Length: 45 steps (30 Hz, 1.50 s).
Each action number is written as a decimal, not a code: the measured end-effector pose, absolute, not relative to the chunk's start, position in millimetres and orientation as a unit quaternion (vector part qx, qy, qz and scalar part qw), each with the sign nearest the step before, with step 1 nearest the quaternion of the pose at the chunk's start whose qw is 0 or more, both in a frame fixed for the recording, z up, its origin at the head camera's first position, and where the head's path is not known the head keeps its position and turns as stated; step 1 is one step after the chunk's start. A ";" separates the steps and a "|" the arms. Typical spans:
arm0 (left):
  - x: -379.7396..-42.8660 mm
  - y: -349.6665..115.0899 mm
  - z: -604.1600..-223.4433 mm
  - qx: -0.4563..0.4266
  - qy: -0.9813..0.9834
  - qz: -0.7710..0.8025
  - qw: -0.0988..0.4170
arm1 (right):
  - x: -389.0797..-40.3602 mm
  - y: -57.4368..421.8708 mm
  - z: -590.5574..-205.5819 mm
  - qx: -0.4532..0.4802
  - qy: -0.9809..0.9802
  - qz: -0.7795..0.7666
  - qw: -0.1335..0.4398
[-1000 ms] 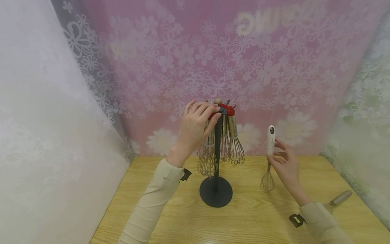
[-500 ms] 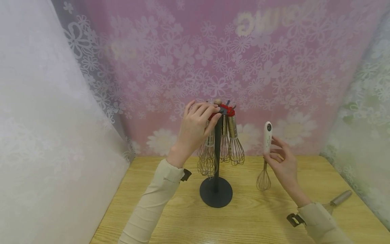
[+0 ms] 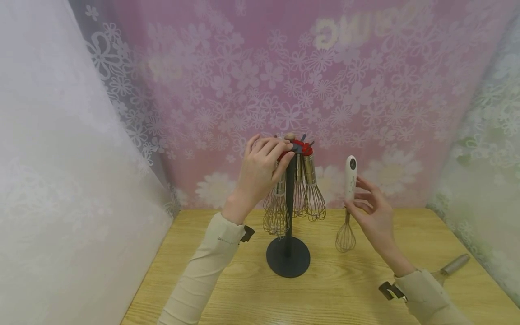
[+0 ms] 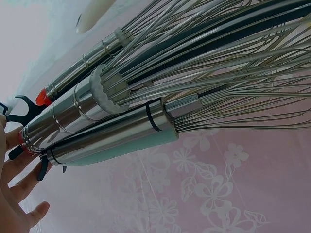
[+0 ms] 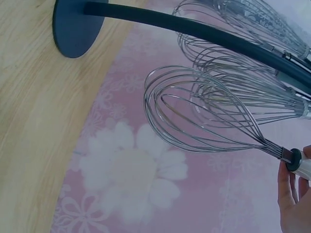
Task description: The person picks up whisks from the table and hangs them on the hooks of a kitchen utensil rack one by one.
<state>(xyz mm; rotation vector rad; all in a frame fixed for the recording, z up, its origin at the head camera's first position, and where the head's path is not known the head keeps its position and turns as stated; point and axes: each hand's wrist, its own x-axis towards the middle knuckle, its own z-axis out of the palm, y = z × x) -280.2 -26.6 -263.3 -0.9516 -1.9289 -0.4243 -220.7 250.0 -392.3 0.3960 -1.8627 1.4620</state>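
Note:
A black whisk stand [image 3: 288,257] with a round base stands upright on the wooden table. Several metal whisks [image 3: 310,171] hang from its top, handles up and some with red ends. My left hand [image 3: 262,167] holds the stand's top, thumb and fingers around the hook area. The left wrist view shows those fingertips beside the hooks and the steel handle [image 4: 107,131] of a hung whisk. Right of the stand, my right hand [image 3: 375,216] pinches a white-handled whisk [image 3: 351,176] low on its handle. It is upright in the air, wire loops [image 5: 274,149] downward.
Another whisk with a grey metal handle [image 3: 455,265] lies on the table [image 3: 227,298] at the right, partly behind the right sleeve. Pink flowered cloth [image 3: 195,90] forms the backdrop, with pale walls at both sides.
My right hand has moved left and slightly up, bringing the white-handled whisk closer to the stand. The left hand keeps its place on the stand's top.

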 end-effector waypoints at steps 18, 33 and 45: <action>-280.4 -27.0 -263.8 -0.388 -0.776 -0.178 0.464 | -210.7 223.1 -363.7 0.207 -0.715 0.573 0.342; -280.8 -26.2 -263.9 -0.387 -0.777 -0.176 0.464 | -208.2 206.3 -346.8 0.223 -0.713 0.577 0.328; -280.5 -25.9 -263.9 -0.386 -0.775 -0.178 0.467 | -205.1 199.2 -333.4 0.258 -0.720 0.570 0.301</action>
